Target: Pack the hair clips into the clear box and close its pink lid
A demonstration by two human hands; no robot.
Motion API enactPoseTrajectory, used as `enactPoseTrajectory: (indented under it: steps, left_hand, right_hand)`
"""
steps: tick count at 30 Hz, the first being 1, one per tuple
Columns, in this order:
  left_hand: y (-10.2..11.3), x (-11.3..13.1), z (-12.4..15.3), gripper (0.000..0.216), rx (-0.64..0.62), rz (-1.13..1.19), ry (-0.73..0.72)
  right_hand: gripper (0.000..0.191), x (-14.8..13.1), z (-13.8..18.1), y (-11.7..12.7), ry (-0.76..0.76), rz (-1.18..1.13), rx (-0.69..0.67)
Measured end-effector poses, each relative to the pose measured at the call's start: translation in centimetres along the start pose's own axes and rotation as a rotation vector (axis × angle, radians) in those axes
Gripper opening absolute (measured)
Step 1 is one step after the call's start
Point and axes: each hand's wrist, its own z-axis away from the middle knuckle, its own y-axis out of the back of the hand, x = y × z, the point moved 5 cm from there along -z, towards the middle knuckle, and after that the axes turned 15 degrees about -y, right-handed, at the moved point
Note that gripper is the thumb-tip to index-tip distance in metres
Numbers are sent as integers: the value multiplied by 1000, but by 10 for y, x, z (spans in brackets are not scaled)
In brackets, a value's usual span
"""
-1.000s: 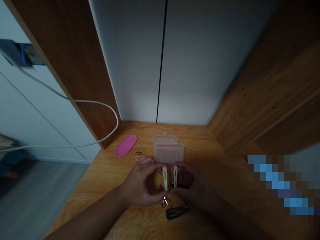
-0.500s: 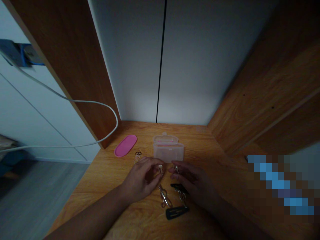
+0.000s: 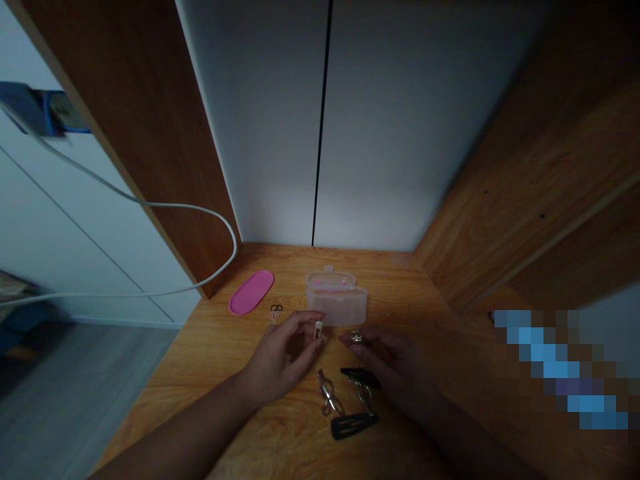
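Note:
My left hand (image 3: 281, 357) pinches one cream hair clip (image 3: 318, 329), seen end-on, just in front of the clear plastic box (image 3: 337, 299). A second cream hair clip (image 3: 356, 337) is pinched in my right hand (image 3: 387, 360), a little to the right and lower. The box stands open, with its lid up and something pink inside. Below and between my hands, several clips lie on the wooden desk (image 3: 210, 373): a silver clip (image 3: 329, 395), a black clip (image 3: 360, 377) and a flat black snap clip (image 3: 354, 425).
A pink oval lid (image 3: 251, 291) lies at the back left, with small hair ties (image 3: 276, 311) beside it. A white cable (image 3: 150, 203) loops over the desk's left edge. Wooden panels close in the desk left and right, a white wall behind.
Both hands have turned the cream clips from upright to end-on and moved slightly apart, the left one toward the box. The clips below are now uncovered.

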Motion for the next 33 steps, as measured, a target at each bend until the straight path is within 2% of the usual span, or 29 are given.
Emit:
enactPoseTrajectory:
  steps: [4,11,15,25,29,30,33]
  left_hand:
    - [-2,0,0,36,-14,98,2]
    - [0,8,-4,32,-134,-180,-76]
    - [2,19,-8,31,-171,-212,-129]
    - [1,12,-2,20,-149,-243,-96]
    - [4,5,0,22,-73,-175,26]
    - [4,3,1,22,-54,-142,54]
    - [2,1,2,20,-30,-68,76]
  right_hand:
    - [16,-2,-1,2,50,5,59]
    - [18,-6,0,2,39,59,78]
    - [17,-6,0,2,25,53,67]
    - [12,-11,-2,4,147,71,78]
    - [6,-5,-3,1,110,51,74]
    - [9,-3,-4,1,85,17,68]
    - [34,2,-3,-1,39,-107,69]
